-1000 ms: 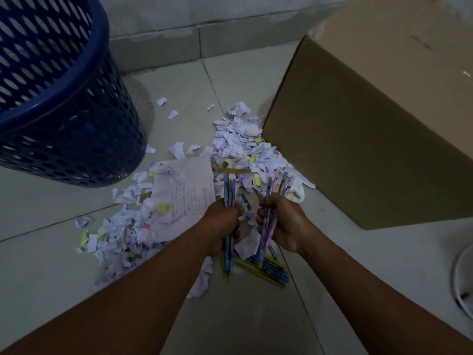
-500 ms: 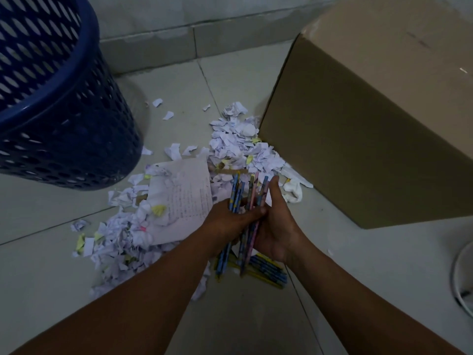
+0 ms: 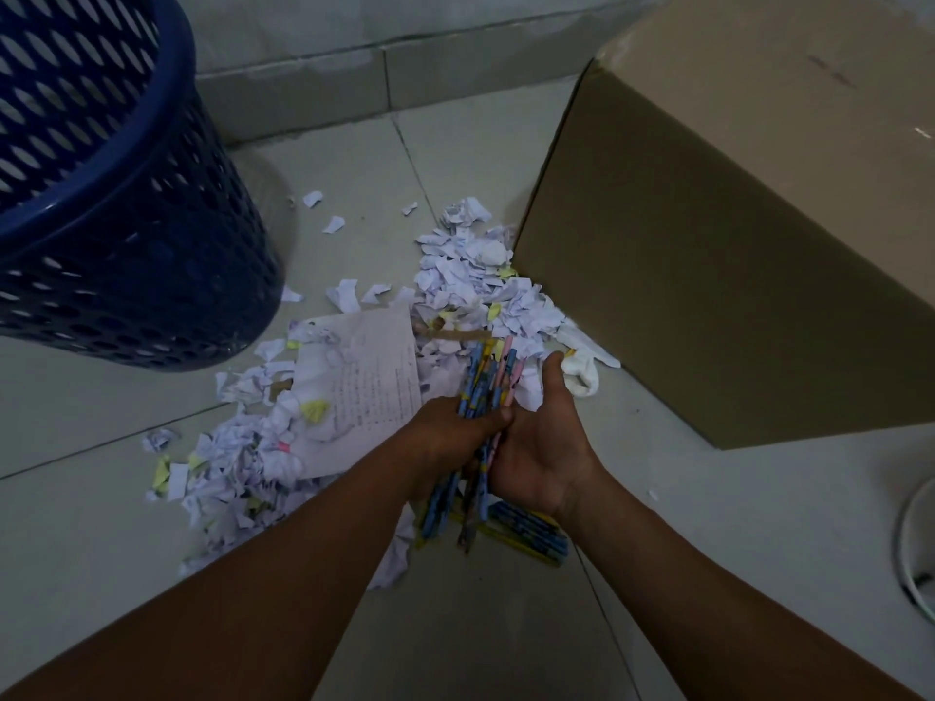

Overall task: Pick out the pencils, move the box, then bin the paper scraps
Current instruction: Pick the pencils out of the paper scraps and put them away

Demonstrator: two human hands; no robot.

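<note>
A bundle of blue and pink pencils [image 3: 486, 376] stands upright between my two hands above the floor. My left hand [image 3: 450, 427] grips the bundle round its middle. My right hand [image 3: 544, 442] lies palm up against the bundle's right side, thumb raised. More pencils [image 3: 526, 528] lie on the tiles under my wrists. A heap of white and yellow paper scraps [image 3: 470, 290] spreads across the floor, with a written sheet [image 3: 369, 387] on top. A large cardboard box [image 3: 733, 275] stands at the right, touching the scraps.
A dark blue perforated bin [image 3: 116, 220] stands at the upper left, next to the scraps. A grey wall skirting [image 3: 384, 78] runs along the back. A white curved object [image 3: 916, 538] shows at the right edge. Bare tiles lie near me.
The two separate handfuls of pencils have been brought together into one bundle. My right hand has opened beside it while my left hand took hold of the whole bundle.
</note>
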